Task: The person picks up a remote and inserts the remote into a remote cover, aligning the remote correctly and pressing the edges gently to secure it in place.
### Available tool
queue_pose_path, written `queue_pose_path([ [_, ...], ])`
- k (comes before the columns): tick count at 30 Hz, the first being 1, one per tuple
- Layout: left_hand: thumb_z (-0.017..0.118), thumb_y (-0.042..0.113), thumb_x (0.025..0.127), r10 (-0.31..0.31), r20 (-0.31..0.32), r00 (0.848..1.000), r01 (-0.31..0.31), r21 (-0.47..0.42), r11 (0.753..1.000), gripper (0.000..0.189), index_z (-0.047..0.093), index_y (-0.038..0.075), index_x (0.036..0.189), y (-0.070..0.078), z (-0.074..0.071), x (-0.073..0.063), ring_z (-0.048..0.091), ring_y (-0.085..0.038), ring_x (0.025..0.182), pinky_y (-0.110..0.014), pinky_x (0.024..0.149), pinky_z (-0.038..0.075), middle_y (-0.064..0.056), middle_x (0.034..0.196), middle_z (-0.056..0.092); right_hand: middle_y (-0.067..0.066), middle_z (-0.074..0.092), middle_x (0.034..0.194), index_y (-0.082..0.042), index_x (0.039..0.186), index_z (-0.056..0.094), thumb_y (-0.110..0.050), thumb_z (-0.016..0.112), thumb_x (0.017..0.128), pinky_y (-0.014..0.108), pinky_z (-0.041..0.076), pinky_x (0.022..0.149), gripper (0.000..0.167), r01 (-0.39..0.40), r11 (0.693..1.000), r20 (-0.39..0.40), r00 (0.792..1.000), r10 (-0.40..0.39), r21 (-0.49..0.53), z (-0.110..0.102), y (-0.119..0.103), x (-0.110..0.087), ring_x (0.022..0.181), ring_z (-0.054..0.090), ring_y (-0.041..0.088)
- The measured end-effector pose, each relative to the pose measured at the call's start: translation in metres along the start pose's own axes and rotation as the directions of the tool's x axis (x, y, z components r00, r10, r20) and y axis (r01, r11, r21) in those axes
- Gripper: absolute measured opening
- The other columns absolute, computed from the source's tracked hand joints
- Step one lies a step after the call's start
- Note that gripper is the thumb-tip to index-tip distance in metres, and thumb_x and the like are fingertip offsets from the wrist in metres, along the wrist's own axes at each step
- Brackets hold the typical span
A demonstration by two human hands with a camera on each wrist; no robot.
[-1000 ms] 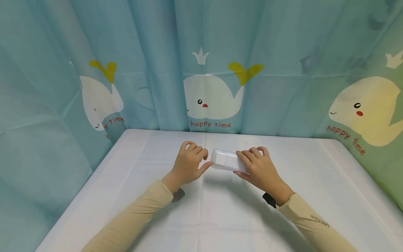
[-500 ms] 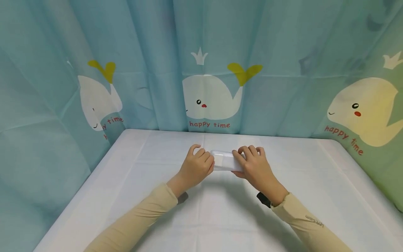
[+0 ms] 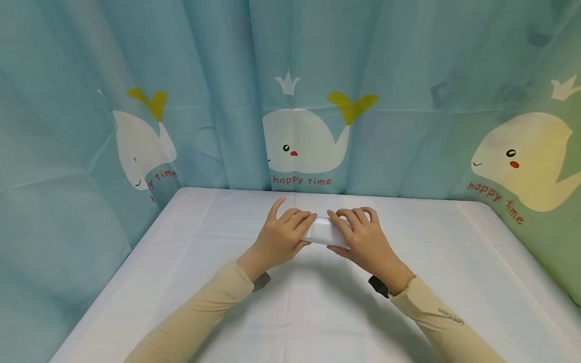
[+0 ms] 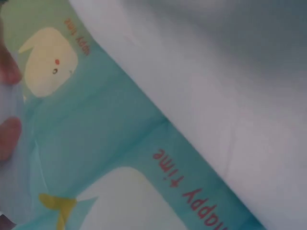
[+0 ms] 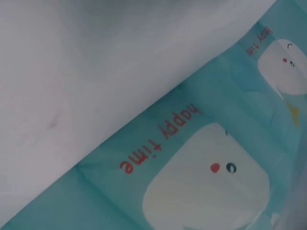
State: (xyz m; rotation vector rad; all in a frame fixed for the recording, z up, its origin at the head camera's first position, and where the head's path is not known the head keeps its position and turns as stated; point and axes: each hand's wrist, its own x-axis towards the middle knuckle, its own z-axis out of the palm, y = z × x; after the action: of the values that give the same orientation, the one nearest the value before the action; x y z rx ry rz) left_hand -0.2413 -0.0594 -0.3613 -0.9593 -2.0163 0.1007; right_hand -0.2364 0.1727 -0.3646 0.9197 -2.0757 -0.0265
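Between the two hands, raised over the table, is a small white oblong plastic case [image 3: 324, 232] with rounded corners, seen in the head view. My left hand [image 3: 280, 236] pinches its left end, fingertips on top and thumb below, with the index finger sticking up. On the right end, my right hand [image 3: 366, 243] grips it the same way, thumb underneath. At the left edge of the left wrist view, a pale part of the case [image 4: 17, 184] shows beside blurred fingertips [image 4: 8, 136]. No fingers show in the right wrist view.
A white cloth covers the table [image 3: 290, 312], with shadows of both arms on it. Behind and at the sides hangs a blue-green curtain [image 3: 236, 141] printed with white whales and "happy time". Dark wrist bands sit at both cuffs.
My left hand has come in from beside the case and now pinches its left end. My right hand has shifted slightly left, and the case sits a little further left.
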Motion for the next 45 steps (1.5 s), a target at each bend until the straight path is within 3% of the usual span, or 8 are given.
queue_pose_path([
  [10,0.075,0.034,0.077,-0.052,0.104,0.993,0.063,-0.105,0.992,0.053,0.061,0.014,0.123,-0.001,0.0,-0.005,0.062,-0.017,0.1,-0.052,0.104,0.037,0.0,0.107,0.067,0.008,0.068,0.094,-0.005,0.107,0.066,-0.023,0.086,0.062,0.05,0.045,0.083,0.053,-0.02,0.997,0.052,0.999,0.016,0.078,-0.004,0.006,-0.008,0.084,0.063,0.025],
  [17,0.082,0.022,0.07,-0.052,-0.02,0.998,0.051,-0.073,0.996,0.044,0.065,0.02,0.111,-0.008,0.0,0.0,0.066,-0.013,0.088,-0.048,0.102,0.041,0.004,0.096,0.068,0.009,0.07,0.084,-0.003,0.102,0.063,-0.029,0.072,0.08,0.042,0.046,0.081,0.034,-0.053,0.973,0.02,0.999,0.05,0.225,-0.003,0.009,-0.01,0.072,0.066,0.02],
  [20,0.081,0.02,0.072,-0.058,-0.026,0.998,0.055,-0.101,0.993,0.038,0.067,0.018,0.107,-0.01,-0.002,0.0,0.066,-0.012,0.081,-0.049,0.102,0.04,0.005,0.092,0.069,0.01,0.07,0.091,-0.003,0.109,0.061,-0.036,0.067,0.084,0.04,0.046,0.081,0.042,-0.048,0.967,0.0,0.999,0.05,0.249,-0.003,0.012,-0.008,0.075,0.065,0.02],
  [24,0.074,0.019,0.079,-0.103,0.103,0.989,0.126,-0.246,0.961,0.037,0.064,0.013,0.114,-0.009,-0.006,-0.001,0.066,-0.016,0.087,-0.049,0.104,0.038,0.0,0.096,0.07,0.011,0.065,0.1,-0.007,0.12,0.058,-0.035,0.081,0.068,0.04,0.048,0.075,0.064,0.068,0.99,-0.019,0.998,-0.066,0.124,-0.001,0.012,-0.008,0.08,0.063,0.023],
  [30,0.067,0.029,0.086,-0.168,0.331,0.928,0.304,-0.418,0.856,0.051,0.05,0.013,0.132,-0.007,-0.01,-0.002,0.062,-0.018,0.108,-0.049,0.108,0.032,-0.005,0.116,0.066,0.009,0.067,0.095,-0.007,0.117,0.061,-0.029,0.089,0.055,0.042,0.049,0.071,0.071,0.071,0.996,-0.019,0.997,-0.07,0.055,0.002,0.012,-0.011,0.075,0.064,0.024],
  [33,0.07,0.043,0.08,-0.144,0.346,0.927,0.282,-0.393,0.875,0.066,0.047,0.015,0.136,-0.008,-0.009,-0.002,0.058,-0.018,0.111,-0.05,0.109,0.031,-0.003,0.12,0.061,0.008,0.069,0.095,-0.005,0.111,0.062,-0.032,0.089,0.053,0.045,0.048,0.077,0.069,0.003,0.994,0.029,1.0,-0.006,0.108,-0.002,0.012,-0.011,0.081,0.065,0.023],
  [39,0.076,0.053,0.07,-0.08,0.266,0.961,0.136,-0.197,0.971,0.064,0.06,0.016,0.12,-0.012,-0.008,-0.004,0.057,-0.018,0.102,-0.054,0.107,0.033,0.0,0.108,0.061,0.005,0.069,0.095,-0.005,0.108,0.061,-0.036,0.087,0.057,0.048,0.046,0.084,0.066,-0.026,0.983,0.132,0.991,0.001,0.182,-0.009,0.013,-0.01,0.084,0.064,0.02],
  [45,0.077,0.059,0.062,0.012,0.204,0.979,0.008,-0.099,0.995,0.06,0.068,0.015,0.101,-0.016,-0.001,-0.006,0.059,-0.015,0.091,-0.055,0.104,0.035,0.002,0.093,0.069,0.005,0.068,0.094,-0.005,0.105,0.059,-0.04,0.084,0.061,0.048,0.044,0.086,0.062,-0.046,0.98,0.202,0.979,0.007,0.193,-0.007,0.019,-0.011,0.086,0.064,0.02],
])
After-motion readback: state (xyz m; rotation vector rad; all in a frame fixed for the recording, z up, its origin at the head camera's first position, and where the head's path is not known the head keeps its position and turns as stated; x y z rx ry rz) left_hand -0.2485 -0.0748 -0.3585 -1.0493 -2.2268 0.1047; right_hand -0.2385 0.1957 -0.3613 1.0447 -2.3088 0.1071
